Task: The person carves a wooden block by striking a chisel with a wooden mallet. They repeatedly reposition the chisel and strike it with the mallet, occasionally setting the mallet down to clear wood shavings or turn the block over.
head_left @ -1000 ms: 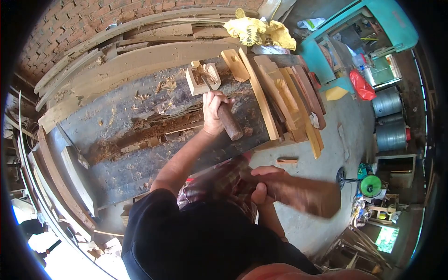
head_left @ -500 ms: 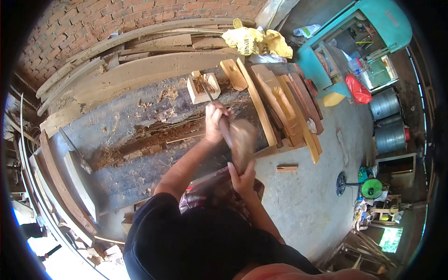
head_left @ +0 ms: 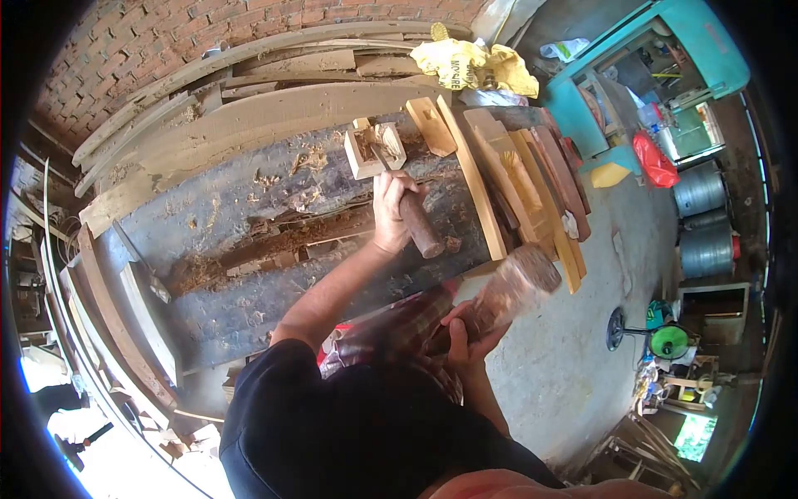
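My left hand (head_left: 391,212) is wrapped round a chisel (head_left: 422,226) with a thick brown wooden handle. Its blade reaches into the hollow of a pale wood block (head_left: 362,160), which sits on a dark, worn workbench (head_left: 208,333). Loose shavings lie in and around that hollow. My right hand (head_left: 470,339) grips a wooden mallet (head_left: 517,291), held off to the right and apart from the chisel handle. The mallet head is slightly blurred.
Several shaped boards (head_left: 519,187) lie at the bench's right end. Long planks (head_left: 249,116) line the brick wall, with a yellow sack (head_left: 478,66) on them. A hammer (head_left: 143,264) rests at the left. A green fan (head_left: 667,341) stands on the floor at right.
The mallet has swung away from the chisel handle, down and to the right, with my right hand. My left hand still holds the chisel at the block.
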Tool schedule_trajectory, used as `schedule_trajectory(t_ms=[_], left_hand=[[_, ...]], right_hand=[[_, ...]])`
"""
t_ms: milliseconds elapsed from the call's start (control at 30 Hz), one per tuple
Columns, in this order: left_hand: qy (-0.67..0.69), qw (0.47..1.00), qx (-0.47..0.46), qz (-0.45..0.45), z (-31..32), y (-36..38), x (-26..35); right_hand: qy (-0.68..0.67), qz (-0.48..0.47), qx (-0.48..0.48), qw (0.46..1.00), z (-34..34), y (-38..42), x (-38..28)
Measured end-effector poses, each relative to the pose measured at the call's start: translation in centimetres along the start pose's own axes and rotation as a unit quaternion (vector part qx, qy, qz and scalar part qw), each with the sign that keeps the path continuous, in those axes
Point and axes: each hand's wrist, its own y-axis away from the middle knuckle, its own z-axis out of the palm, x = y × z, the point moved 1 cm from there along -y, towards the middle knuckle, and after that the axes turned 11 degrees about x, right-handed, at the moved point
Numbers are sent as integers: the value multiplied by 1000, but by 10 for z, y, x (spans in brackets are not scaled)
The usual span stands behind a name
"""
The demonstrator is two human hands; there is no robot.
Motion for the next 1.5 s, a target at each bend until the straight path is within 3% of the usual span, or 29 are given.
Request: schedule_trajectory(t_ms=[133, 200, 233, 333, 367, 400, 433, 467, 533, 567, 600, 633, 667, 700, 733, 767, 800, 867, 900, 933, 967, 1000, 1033, 1067, 1133, 1200, 1267, 1400, 1500], left_hand=[[-2, 1000, -17, 11, 0, -3, 2], [-2, 1000, -5, -14, 2, -7, 1], [15, 1000, 15, 2, 4, -10, 0], [14, 1000, 26, 9, 2, -20, 6], [15, 999, 36, -3, 4, -19, 4], [43, 996, 75, -32, 8, -12, -10], [42, 997, 63, -1, 5, -17, -8], [38, 997, 57, 26, 2, -20, -6], [41, 999, 29, 16, -2, -16, -2], [55, 998, 39, -8, 2, -10, -5], [57, 998, 37, -9, 3, -4, -8], [48, 998, 36, 1, 4, -2, -10], [40, 998, 37, 10, 6, 0, -11], [50, 997, 47, 21, 8, 1, -11], [53, 997, 49, 22, 9, 3, -14], [49, 998, 38, 13, 6, 7, -20], [45, 998, 30, 10, 5, 3, -26], [42, 999, 30, 12, 5, -4, -22], [44, 998, 40, -1, 6, -6, -21], [48, 998, 50, -10, 7, -6, -18], [37, 998, 57, 1, 11, -4, -21], [40, 997, 59, 5, 13, -4, -23], [34, 998, 56, 19, 15, -2, -25], [27, 998, 54, 32, 16, 0, -25], [33, 998, 50, 9, 16, 0, -24], [-64, 997, 3, 41, 9, -13, -29], [-105, 991, -10, 77, 2, -15, -25], [-37, 984, -65, 160, 7, -14, 14], [25, 983, -122, 137, 9, -14, 29]], right_hand=[[-51, 63, 12, 997, 4, -20, -26], [-121, -72, -90, 986, -8, -27, -28], [-120, -70, -90, 986, -7, -27, -25], [90, -218, -133, 963, 17, -31, -14], [216, -177, -50, 959, 46, -39, -31], [215, -178, -45, 959, 43, -35, -29], [117, -14, -41, 992, 43, -35, -24], [17, 151, -46, 987, 43, -37, -20], [-64, 145, 4, 987, 30, -35, -28], [-47, 13, -140, 989, 15, -53, -34], [-32, -126, -278, 952, 1, -73, -38], [-14, -265, -403, 876, -4, -82, -42], [-12, -269, -401, 876, 11, -70, -38], [95, -270, -226, 931, 36, -48, -25], [195, -259, -40, 945, 45, -31, -6], [213, -119, -89, 966, 40, -19, 27], [209, -122, -86, 967, 39, -18, 22], [26, -12, 3, 1000, 30, -19, 4], [-92, -29, 43, 994, 29, -15, 1], [-89, -23, 46, 995, 10, -18, 7], [9, -130, -165, 978, -14, -34, 19], [108, -232, -364, 895, -26, -43, 25], [-57, -273, -95, 955, 19, -40, -19], [-57, -277, -97, 954, 28, -35, -15], [154, -42, -88, 983, 36, -24, 24], [132, 17, -87, 987, 30, -18, 42], [-67, 149, 34, 986, 21, -21, -3], [-111, 94, 20, 989, 2, -36, -30], [-99, 82, -1, 992, 3, -37, -47]])
